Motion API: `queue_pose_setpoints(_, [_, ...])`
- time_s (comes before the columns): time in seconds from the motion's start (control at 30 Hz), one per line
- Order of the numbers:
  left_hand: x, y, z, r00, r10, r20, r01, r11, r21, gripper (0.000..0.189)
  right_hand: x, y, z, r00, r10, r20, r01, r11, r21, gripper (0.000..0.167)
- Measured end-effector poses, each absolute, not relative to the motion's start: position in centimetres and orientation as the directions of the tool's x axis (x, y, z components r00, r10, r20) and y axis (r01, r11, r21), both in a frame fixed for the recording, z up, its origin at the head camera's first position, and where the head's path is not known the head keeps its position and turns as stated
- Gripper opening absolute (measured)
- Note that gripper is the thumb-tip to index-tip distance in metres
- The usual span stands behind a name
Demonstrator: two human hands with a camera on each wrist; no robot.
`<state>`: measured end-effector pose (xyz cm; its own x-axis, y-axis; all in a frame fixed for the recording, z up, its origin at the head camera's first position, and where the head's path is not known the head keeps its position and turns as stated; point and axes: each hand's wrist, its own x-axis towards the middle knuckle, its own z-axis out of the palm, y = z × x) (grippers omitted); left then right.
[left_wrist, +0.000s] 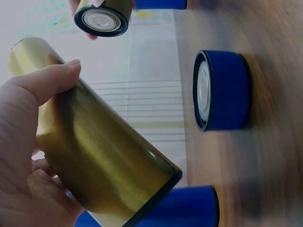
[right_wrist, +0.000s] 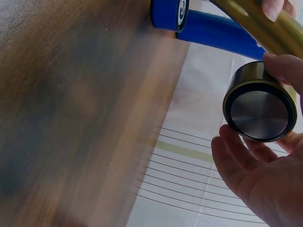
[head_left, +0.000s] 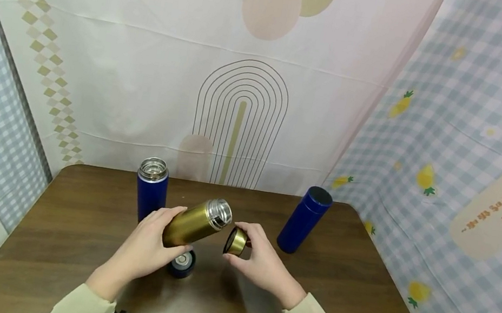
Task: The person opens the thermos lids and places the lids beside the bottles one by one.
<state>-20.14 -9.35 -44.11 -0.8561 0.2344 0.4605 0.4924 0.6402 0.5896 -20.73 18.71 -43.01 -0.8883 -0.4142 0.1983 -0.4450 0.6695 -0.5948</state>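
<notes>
My left hand grips a gold thermos bottle, held tilted above the table with its open steel mouth up and to the right. Between the thumb and fingers of my right hand is the gold lid, off the bottle and a little right of its mouth. In the left wrist view the pale inner side of the lid shows; its round dark end faces the right wrist camera. Below the bottle, a blue lid lies on the table, inner side up.
An uncapped blue thermos stands behind my left hand. A capped blue thermos stands farther right, beyond my right hand. Everything is over a brown wooden table, with a printed cloth hanging behind its back edge.
</notes>
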Motion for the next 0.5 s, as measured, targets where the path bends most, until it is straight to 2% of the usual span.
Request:
queue_pose_setpoints(0.23, [-21.0, -8.0, -43.7, -0.889, 0.184, 0.419, 0.444, 0.567, 0.694, 0.078, -20.8, 19.1, -43.5, -0.905, -0.383, 0.188, -0.414, 0.682, -0.603, 0.069])
queue_pose_setpoints(0.5, [-21.8, -6.7, -43.8, -0.903, 0.090, 0.421, 0.402, 0.527, 0.749, 0.080, -20.9, 19.2, -44.0, -0.918, -0.357, 0.175, -0.380, 0.663, -0.645, 0.068])
